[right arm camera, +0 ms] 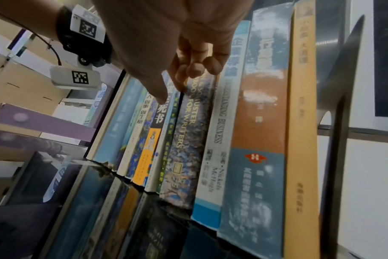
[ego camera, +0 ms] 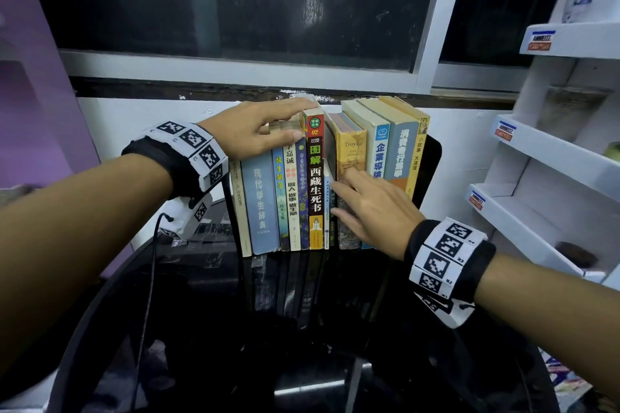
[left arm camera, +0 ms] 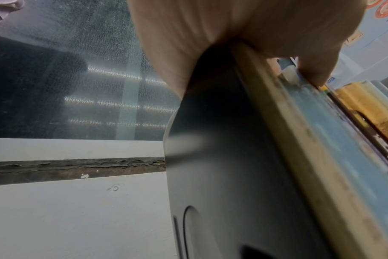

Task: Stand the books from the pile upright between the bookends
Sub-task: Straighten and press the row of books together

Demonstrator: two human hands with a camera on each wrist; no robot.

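Note:
A row of books stands upright on the black table (ego camera: 302, 329) between two black bookends (ego camera: 431, 164). My left hand (ego camera: 303, 121) lies over the tops of the left group. Its fingers reach the red-and-black book (ego camera: 315, 178) and its thumb (left arm camera: 312, 73) presses the spines near the blue dictionary (ego camera: 261, 201). The left bookend (left arm camera: 222, 157) stands just under that palm. My right hand (ego camera: 335, 199) touches the spines in the middle, at a thin white book (ego camera: 326, 211) and the yellow Troyka book (ego camera: 350, 151), which leans a little. In the right wrist view its fingers (right arm camera: 180, 84) hang slightly bent and hold nothing.
White display shelves (ego camera: 553, 151) stand close on the right. A wall and dark window run right behind the books. A black cable (ego camera: 151, 261) hangs from my left wrist over the table's left side. The glossy table front mirrors the spines.

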